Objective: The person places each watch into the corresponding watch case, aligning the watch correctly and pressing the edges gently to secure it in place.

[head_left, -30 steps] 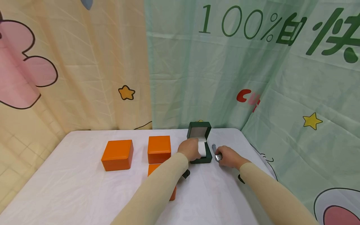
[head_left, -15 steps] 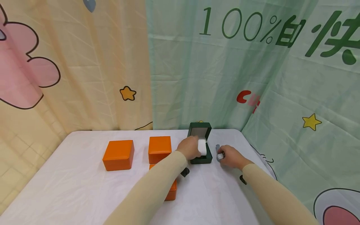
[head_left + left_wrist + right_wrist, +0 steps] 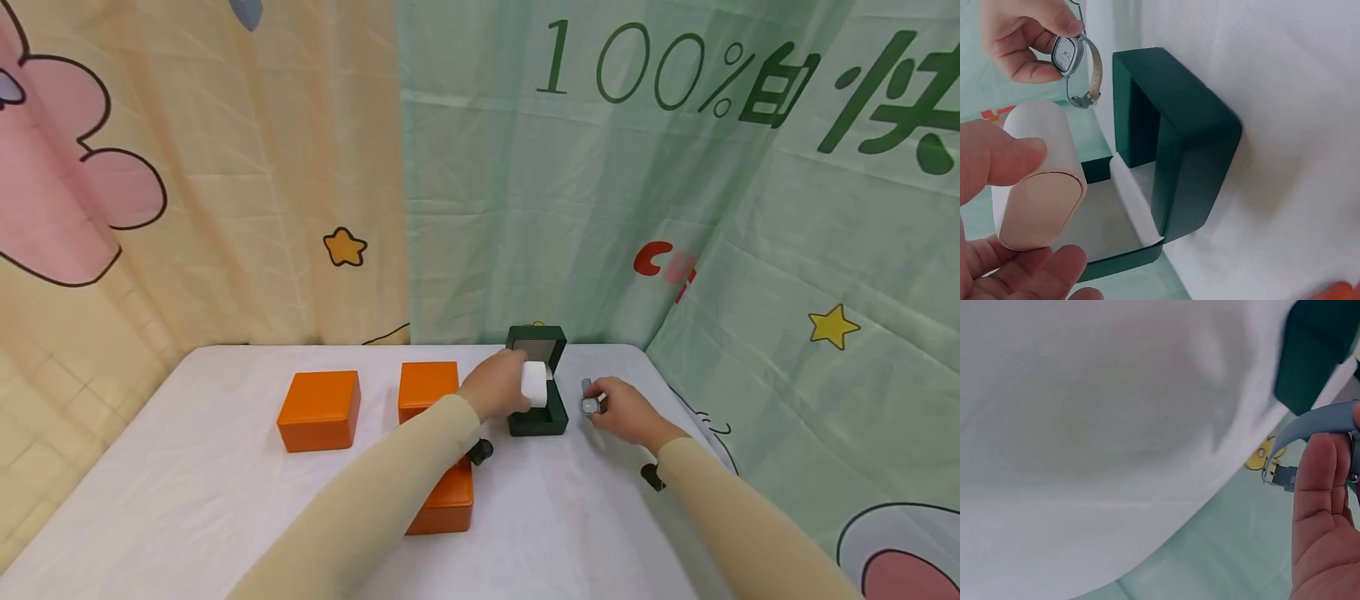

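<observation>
My left hand (image 3: 493, 385) grips a white watch cushion (image 3: 1044, 144) between thumb and fingers, lifted out over the green watch box (image 3: 538, 422). The box stands with its lid (image 3: 536, 342) raised; its base is hollow in the left wrist view. To the right of the box, my right hand (image 3: 626, 408) pinches a wristwatch (image 3: 1067, 55) by its case. The watch has a squarish silver case with a light dial. Its blue-grey strap (image 3: 1319, 422) hangs in a curve with the buckle (image 3: 1267, 472) unfastened.
Two orange boxes (image 3: 318, 410) (image 3: 427, 383) sit left of the green box. Another orange box (image 3: 448, 492) lies nearer, partly behind the left sleeve. A white cloth (image 3: 187, 467) covers the table. Printed curtains (image 3: 525, 208) hang behind it.
My left hand has raised the white cushion out of the green box and drawn it slightly left. My right hand has lifted the watch and shifted slightly right.
</observation>
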`<state>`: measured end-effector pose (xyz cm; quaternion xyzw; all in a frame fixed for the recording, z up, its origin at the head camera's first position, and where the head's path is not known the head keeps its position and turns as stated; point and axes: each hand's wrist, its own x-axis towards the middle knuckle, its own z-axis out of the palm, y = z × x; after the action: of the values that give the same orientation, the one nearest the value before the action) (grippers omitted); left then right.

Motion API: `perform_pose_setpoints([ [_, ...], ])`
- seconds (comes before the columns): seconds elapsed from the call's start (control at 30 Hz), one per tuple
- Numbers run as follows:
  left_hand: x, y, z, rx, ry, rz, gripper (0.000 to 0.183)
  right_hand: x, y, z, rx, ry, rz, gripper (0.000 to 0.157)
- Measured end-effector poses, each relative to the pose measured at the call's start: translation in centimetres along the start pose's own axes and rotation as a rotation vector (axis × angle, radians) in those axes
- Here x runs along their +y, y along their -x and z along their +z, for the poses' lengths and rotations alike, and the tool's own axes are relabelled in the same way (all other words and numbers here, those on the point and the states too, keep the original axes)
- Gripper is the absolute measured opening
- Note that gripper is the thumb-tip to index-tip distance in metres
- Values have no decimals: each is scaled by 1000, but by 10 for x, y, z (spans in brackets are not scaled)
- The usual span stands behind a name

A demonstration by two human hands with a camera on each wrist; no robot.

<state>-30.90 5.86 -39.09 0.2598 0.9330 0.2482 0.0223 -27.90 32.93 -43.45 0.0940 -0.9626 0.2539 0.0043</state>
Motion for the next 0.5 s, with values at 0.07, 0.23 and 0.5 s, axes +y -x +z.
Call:
perform_pose_setpoints([
  [0.07,-1,4,-6,-6,16,-2,64,-6,1,-3,5,-18,-20,30],
  [0.23,-8,17,-20,-14,55,2,67,-22,5,-8,18,-62,-38,32],
  [0.5,-27,36,-36,-24,121,11,73,-55,11,-15,20,-151,-69,32],
])
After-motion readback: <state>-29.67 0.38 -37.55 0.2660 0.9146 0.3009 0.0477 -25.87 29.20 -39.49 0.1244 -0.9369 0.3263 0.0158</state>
